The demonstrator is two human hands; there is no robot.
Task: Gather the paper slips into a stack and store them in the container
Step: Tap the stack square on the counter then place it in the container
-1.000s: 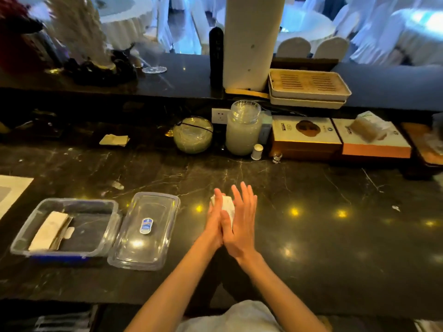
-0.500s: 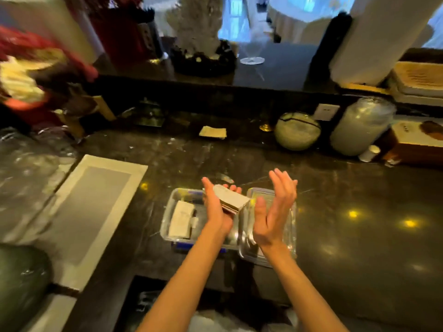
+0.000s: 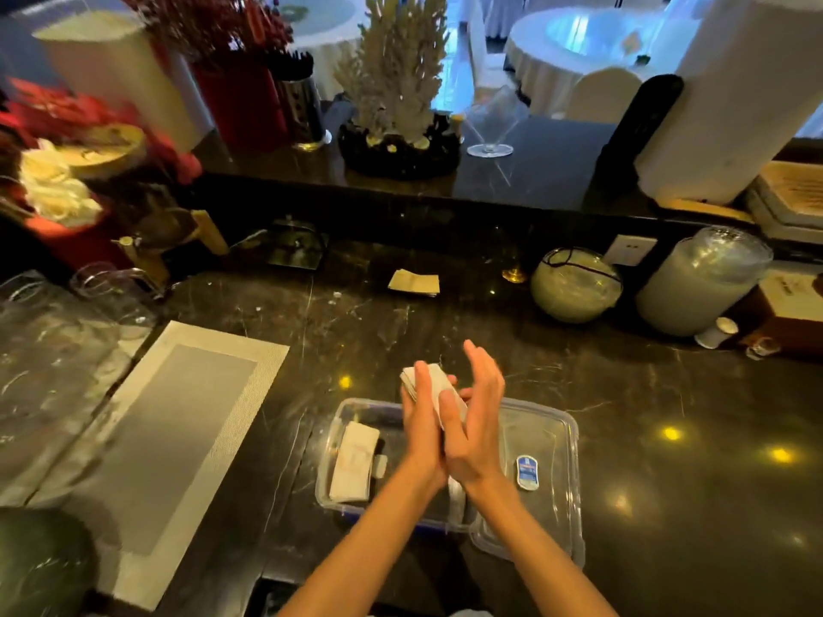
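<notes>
A stack of white paper slips is pressed between my two palms above the clear plastic container. My left hand holds the stack from the left, thumb over its top. My right hand presses flat against its right side, fingers straight and pointing up. Inside the container another bundle of slips lies along the left wall. The container's clear lid, with a blue label, lies flat just to its right. One more folded slip rests farther back on the dark counter.
A grey placemat lies left of the container. A round glass jar, a tall frosted jar and a small white bottle stand at the back right. Glassware crowds the far left. A raised ledge holds a coral ornament.
The view swung left, and both hands carried the stack from mid-counter to over the container. My right hand, apart half a second ago, has closed against the stack again.
</notes>
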